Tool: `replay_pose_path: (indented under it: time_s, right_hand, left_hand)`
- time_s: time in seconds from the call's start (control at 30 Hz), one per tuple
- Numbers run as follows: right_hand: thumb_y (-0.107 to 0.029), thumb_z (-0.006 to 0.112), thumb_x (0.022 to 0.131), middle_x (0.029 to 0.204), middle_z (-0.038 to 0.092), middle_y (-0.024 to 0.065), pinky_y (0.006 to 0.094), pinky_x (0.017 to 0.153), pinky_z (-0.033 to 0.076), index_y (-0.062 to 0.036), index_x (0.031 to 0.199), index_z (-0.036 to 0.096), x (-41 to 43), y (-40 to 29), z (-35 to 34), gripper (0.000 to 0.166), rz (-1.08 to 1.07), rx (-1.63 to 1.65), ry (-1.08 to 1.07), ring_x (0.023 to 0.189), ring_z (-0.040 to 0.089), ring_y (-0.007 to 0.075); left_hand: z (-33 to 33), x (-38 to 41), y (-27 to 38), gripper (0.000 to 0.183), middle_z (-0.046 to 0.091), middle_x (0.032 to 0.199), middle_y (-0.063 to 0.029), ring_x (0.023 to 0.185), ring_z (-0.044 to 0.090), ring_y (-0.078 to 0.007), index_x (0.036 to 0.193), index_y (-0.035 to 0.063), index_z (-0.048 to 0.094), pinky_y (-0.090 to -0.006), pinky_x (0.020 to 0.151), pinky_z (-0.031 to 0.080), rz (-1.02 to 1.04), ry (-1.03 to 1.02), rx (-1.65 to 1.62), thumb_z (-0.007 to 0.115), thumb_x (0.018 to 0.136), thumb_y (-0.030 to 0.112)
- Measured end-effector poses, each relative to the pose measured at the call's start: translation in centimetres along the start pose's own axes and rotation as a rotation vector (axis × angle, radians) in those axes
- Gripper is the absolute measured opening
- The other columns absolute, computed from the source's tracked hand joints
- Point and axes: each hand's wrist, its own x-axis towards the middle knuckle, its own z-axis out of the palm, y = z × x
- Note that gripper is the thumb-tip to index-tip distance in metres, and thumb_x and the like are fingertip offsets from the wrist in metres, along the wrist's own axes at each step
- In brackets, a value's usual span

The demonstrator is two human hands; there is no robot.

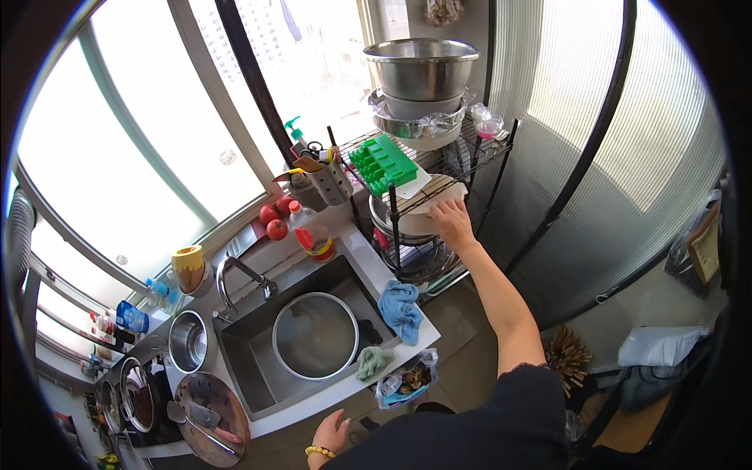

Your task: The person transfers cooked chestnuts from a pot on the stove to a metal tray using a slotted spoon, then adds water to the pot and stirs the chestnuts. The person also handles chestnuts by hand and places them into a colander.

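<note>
My right hand [453,225] reaches out to the wire rack and grips a white plastic colander [420,221] on its middle level. The colander sits above stainless steel bowls [380,214], partly hidden by the upper shelf and my fingers. My left hand [331,433] hangs low in front of the counter, empty, its fingers apart and a beaded bracelet on the wrist. In the steel sink [249,376] stands a round metal basin [315,338] of cloudy water. A blue cloth [400,310] and a greenish cloth [373,362] lie along the counter edge.
The black wire rack [498,176] carries stacked basins [420,73] and a green plastic holder [383,164]. A faucet [244,279] rises behind the sink. A cleaver [205,417] rests on a round chopping board [191,393]. A lined waste bin [406,382] stands below the counter.
</note>
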Motion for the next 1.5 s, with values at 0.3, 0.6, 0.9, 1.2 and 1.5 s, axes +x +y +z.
replay_pose_path:
  time_s: [0.3,0.6,0.9,1.2,1.5]
  right_hand:
    - [-0.008,0.053,0.080,0.074,0.055,0.0074,0.0385,0.074,0.037,-0.0077,0.078,0.055,-10.2,-12.1,-12.0,0.003,0.122,-0.004,0.012,0.078,0.053,0.0270]
    - [-0.005,0.051,0.081,0.076,0.053,0.0142,0.0409,0.077,0.036,-0.0006,0.082,0.052,-15.5,-36.2,-17.3,0.004,-0.144,0.505,-0.187,0.079,0.050,0.0337]
    - [-0.011,0.059,0.072,0.073,0.056,0.0000,0.0356,0.077,0.037,-0.0123,0.074,0.056,-18.6,-70.5,-21.3,0.004,-0.917,1.085,-0.281,0.073,0.053,0.0185]
    - [-0.014,0.061,0.074,0.084,0.057,-0.0025,0.0352,0.085,0.038,-0.0144,0.085,0.058,-23.3,-93.5,-23.2,0.011,-1.558,1.318,-0.465,0.085,0.053,0.0167]
    - [-0.013,0.065,0.076,0.114,0.047,0.0203,0.0449,0.095,0.037,-0.0009,0.127,0.044,-23.7,-116.3,-17.2,0.056,-0.903,1.498,-0.801,0.107,0.044,0.0394]
  left_hand:
    - [0.7,-4.5,-3.8,0.042,0.057,0.119,-0.0197,0.113,0.052,-0.0344,0.123,0.0010,0.052,-0.0386,0.097,0.041,0.037,0.070,-0.018,0.055,0.088,0.026]
    - [-3.2,-15.4,-9.4,0.049,0.056,0.120,-0.0165,0.110,0.055,-0.0269,0.132,0.0034,0.043,-0.0359,0.092,0.045,0.141,0.295,-0.495,0.054,0.092,0.029]
    - [-7.5,-36.8,-22.8,0.079,0.052,0.123,-0.0131,0.109,0.056,-0.0252,0.144,0.0088,0.019,-0.0417,0.086,0.051,0.084,0.751,-1.472,0.054,0.087,0.052]
    - [-9.1,-50.7,-33.0,0.039,0.060,0.109,-0.0114,0.091,0.063,-0.0250,0.124,0.0074,0.045,-0.0440,0.082,0.054,-0.070,1.279,-1.770,0.052,0.090,0.025]
    - [-15.9,-54.5,-49.8,0.045,0.058,0.105,-0.0122,0.089,0.062,-0.0227,0.123,0.0070,0.038,-0.0400,0.076,0.054,-0.148,1.614,-1.736,0.055,0.083,0.016]
